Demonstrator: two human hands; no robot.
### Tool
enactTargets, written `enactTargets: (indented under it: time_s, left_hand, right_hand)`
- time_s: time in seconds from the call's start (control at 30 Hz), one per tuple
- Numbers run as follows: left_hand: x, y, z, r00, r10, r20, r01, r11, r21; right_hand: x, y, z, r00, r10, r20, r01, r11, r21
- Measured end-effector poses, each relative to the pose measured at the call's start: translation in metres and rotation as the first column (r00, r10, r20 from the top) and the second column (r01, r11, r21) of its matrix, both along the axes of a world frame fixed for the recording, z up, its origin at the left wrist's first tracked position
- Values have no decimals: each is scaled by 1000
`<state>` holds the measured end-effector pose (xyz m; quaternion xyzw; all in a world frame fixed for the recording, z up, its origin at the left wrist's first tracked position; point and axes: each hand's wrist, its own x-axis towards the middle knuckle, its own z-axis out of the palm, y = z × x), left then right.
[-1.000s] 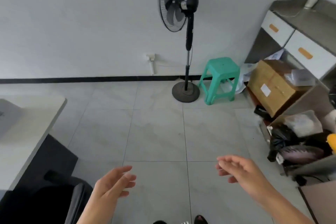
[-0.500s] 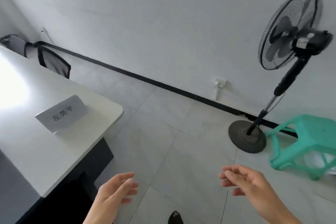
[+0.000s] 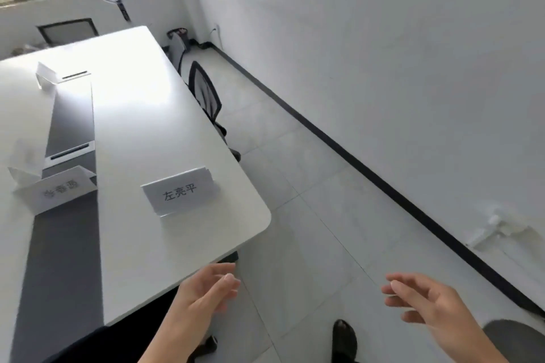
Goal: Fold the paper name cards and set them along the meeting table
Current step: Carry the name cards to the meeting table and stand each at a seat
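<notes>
At the far left of the surface point(image 3: 141, 127) a folded card point(image 3: 45, 78) stands well away. Nearer, at the left edge, a blank-sided folded card point(image 3: 22, 168) sits just beside a lettered name card point(image 3: 59, 190) whose print is too blurred to read. Right of these, near the surface's near right corner, another name card point(image 3: 180, 193) stands upright as a tent, its printed face turned toward the camera. The left grip point(image 3: 203, 295) hangs just off the near edge, nearer than that card, fingers relaxed and holding nothing. The right grip point(image 3: 427, 303) is well apart over the floor, likewise loose and empty. I judge this a gap between placements: four cards are set, none is in hand. The next move calls for fetching another sheet to fold. No unfolded one shows here, so I cannot tell where it waits.
</notes>
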<state>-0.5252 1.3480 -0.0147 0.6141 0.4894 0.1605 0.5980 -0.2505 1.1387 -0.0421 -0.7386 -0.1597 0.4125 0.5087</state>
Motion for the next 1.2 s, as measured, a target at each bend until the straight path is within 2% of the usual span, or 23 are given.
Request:
enactTargets:
  time_s: [0.23,0.37,0.53,0.8,0.97,1.07,1.13,1.2]
  left_hand:
    - [30,31,-6,963,255,-86,-259,965,-41]
    - [20,41,-7,896,433,-92,-441,893,-86]
    - [4,79,-29,802,587,-109,-597,794,-115]
    - [-11,217,-39,808,585,-74,-589,807,-54]
    - [-20,294,-47,825,562,-58,-564,824,-52]
    - [-27,328,-70,775,619,-124,-622,783,17]
    - [-30,347,-89,727,657,-199,-663,747,47]
    - [-30,360,-107,718,644,-264,-663,748,25]
  right_hand:
    - [89,149,0,948,315,50,-313,949,-36]
    - [95,229,4,874,483,54,-481,875,-45]
    - [77,318,-7,788,614,44,-611,789,-69]
    - [25,445,-6,701,709,82,-703,705,-87]
    - [-8,509,-22,618,765,182,-752,643,-149]
    - [-22,541,-47,499,815,293,-771,572,-280]
    - [-31,562,-67,374,863,338,-779,491,-391]
    - [-38,580,-87,255,911,324,-778,392,-491]
